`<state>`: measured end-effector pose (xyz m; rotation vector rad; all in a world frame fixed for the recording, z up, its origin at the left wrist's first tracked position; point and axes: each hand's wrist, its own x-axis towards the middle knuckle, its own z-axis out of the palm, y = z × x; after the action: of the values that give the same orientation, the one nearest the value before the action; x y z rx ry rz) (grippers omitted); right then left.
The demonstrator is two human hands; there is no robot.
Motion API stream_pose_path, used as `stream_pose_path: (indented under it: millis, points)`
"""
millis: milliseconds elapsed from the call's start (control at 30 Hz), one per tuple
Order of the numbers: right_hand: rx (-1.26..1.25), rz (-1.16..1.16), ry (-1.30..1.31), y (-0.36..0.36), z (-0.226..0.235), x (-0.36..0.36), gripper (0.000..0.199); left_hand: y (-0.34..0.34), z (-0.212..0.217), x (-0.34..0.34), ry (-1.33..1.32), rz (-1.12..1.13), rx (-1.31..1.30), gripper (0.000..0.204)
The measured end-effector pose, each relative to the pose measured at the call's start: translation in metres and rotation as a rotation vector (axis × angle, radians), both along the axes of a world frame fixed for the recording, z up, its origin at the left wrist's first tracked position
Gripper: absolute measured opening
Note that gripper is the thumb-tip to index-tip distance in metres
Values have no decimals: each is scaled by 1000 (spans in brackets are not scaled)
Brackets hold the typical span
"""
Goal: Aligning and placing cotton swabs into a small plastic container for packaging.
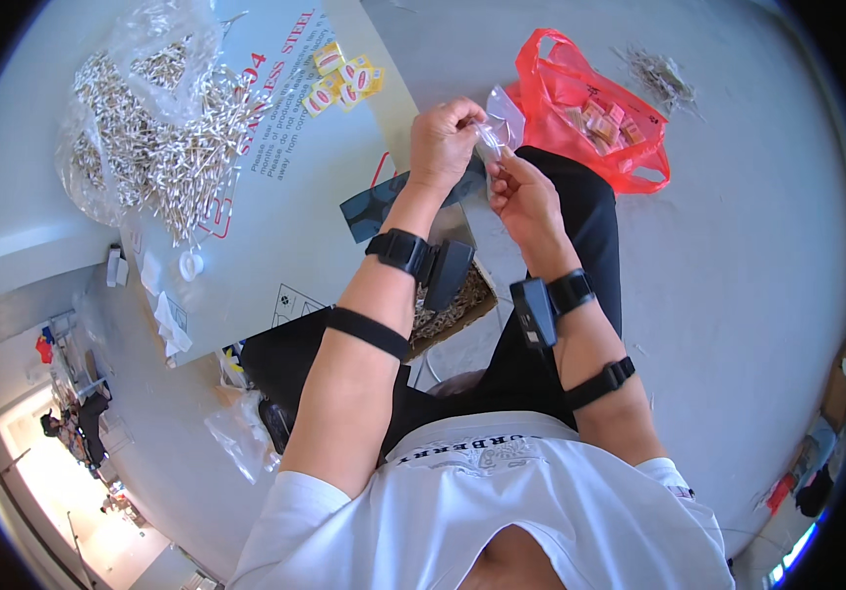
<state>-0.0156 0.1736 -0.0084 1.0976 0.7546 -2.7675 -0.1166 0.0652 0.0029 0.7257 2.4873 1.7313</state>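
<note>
**Both hands pinch 1 clear bag**

Left hand and right hand each pinch the small clear plastic bag, held between them. Red plastic bag lies at 3 o'clock; pile of white sticks at 9 o'clock.

Place: small packing workroom, work done seated on the grey floor
Signs: heap of small white sticks on flattened cardboard; red bag of packets near its right edge
</note>
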Motion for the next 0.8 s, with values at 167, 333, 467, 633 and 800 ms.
stream_pose_path:
  millis: [167, 333, 467, 633, 800]
  points:
    - [147, -177, -114, 6, -14, -12, 7, 9, -9, -8, 87, -54, -233, 14]
    - [200, -179, -170, -2, -13, -11, 8, -1, -10, -14, 222, -179, -338, 16]
    - [195, -172, -137, -6, -10, -3, 9, -11, -4, -10, 264, -184, -386, 17]
    - [208, -146, -76, -16, -2, 13, 11, -26, 4, -2, 407, -234, -325, 17]
    - [256, -138, -13, -36, 2, 27, 12, -45, 17, 1, -66, -263, -139, 15]
